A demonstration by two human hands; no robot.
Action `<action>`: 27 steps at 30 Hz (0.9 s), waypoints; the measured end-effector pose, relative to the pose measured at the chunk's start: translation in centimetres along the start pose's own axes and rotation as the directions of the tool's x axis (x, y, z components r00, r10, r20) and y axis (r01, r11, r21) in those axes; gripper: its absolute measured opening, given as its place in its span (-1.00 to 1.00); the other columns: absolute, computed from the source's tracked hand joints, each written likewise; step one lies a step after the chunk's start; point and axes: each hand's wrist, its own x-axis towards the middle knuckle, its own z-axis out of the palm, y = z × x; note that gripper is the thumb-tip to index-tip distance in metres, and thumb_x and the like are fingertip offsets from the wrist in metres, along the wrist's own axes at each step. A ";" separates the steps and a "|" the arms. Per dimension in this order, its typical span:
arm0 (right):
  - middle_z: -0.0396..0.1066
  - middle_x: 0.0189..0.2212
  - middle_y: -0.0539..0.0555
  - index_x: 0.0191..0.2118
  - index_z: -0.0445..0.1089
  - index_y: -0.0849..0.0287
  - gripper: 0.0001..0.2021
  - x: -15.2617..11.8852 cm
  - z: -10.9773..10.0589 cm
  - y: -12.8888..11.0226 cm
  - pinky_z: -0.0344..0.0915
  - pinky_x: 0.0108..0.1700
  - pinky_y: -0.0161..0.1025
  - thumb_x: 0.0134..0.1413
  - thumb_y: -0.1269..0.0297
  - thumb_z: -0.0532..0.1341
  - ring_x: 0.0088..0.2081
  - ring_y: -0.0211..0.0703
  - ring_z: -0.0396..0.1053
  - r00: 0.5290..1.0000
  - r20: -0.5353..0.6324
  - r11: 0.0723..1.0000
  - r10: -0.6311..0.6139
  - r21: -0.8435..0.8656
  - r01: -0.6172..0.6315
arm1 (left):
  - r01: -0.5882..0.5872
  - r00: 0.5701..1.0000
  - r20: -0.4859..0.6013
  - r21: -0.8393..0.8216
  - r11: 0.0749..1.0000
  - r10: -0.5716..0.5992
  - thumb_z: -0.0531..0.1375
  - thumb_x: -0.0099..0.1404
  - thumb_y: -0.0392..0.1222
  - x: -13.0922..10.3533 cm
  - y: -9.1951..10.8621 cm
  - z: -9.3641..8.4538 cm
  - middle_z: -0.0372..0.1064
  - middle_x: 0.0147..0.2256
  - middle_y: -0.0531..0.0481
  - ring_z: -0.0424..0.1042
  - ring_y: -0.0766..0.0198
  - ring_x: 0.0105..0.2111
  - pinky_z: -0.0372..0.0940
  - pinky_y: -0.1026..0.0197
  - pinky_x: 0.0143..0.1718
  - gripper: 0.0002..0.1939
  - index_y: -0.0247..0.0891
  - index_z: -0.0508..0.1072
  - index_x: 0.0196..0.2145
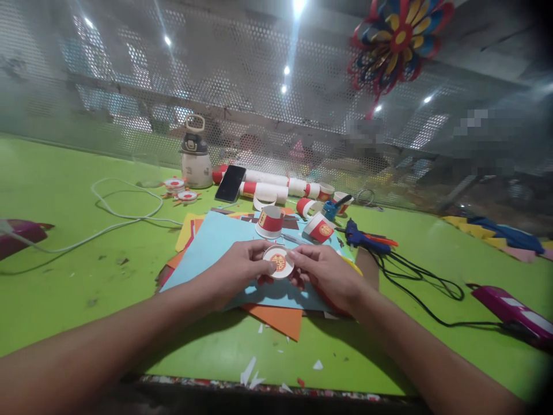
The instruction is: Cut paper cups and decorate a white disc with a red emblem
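Observation:
A small round white paper disc (276, 254) with a red and gold emblem is held between both hands, above a light blue paper sheet (203, 253). My left hand (242, 268) pinches its left edge, the thumb resting on its face. On the right edge, my right hand (326, 268) grips it with thumb and fingers closed. Just beyond the hands stands a red and white paper cup (270, 222). A cut cup piece (318, 229) with a gold emblem lies tilted to its right.
A blue glue gun (367, 237) with a black cord lies at the right, near a magenta power strip (514, 311). Behind are a phone (230, 183), white and red tubes (263, 192) and a bottle (195, 164). A white cable (125, 222) crosses the left side. Paper scraps (248, 372) lie near the front edge.

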 end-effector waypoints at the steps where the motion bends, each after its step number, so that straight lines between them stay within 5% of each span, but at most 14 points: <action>1: 0.37 -0.60 -0.04 -0.44 0.43 0.25 -0.66 0.0 0.0 0.0 0.19 -0.48 -0.33 0.05 0.02 0.29 -0.56 -0.33 0.25 1.000 0.003 1.000 -0.001 -0.003 0.001 | -0.004 1.000 0.004 -0.010 1.000 0.004 0.24 0.09 -0.33 0.0 0.0 -0.1 0.42 -0.41 -0.03 0.25 0.37 -0.47 0.11 0.29 -0.43 -0.66 -0.41 0.49 -0.13; 12: 0.35 -0.66 -0.06 -0.48 0.41 0.25 -0.75 -0.1 0.5 -0.2 0.16 -0.52 -0.36 -0.07 0.15 0.35 -0.60 -0.35 0.22 0.999 -0.049 0.997 0.021 -0.077 -0.024 | -0.043 0.998 0.045 -0.033 0.999 0.045 0.21 0.04 -0.31 0.4 -0.8 -0.6 0.38 -0.38 -0.03 0.23 0.34 -0.44 0.09 0.27 -0.44 -0.65 -0.36 0.51 -0.16; 27: 0.33 -0.55 -0.12 -0.39 0.37 0.26 -0.81 0.3 0.7 0.5 0.29 -0.50 -0.36 0.24 0.29 0.21 -0.58 -0.37 0.28 0.999 -0.045 0.979 0.029 -0.200 -0.037 | -0.058 0.998 0.040 0.009 0.998 0.057 0.19 -0.01 -0.29 0.7 -1.1 -0.7 0.40 -0.41 -0.02 0.22 0.35 -0.48 0.06 0.28 -0.48 -0.68 -0.32 0.55 -0.24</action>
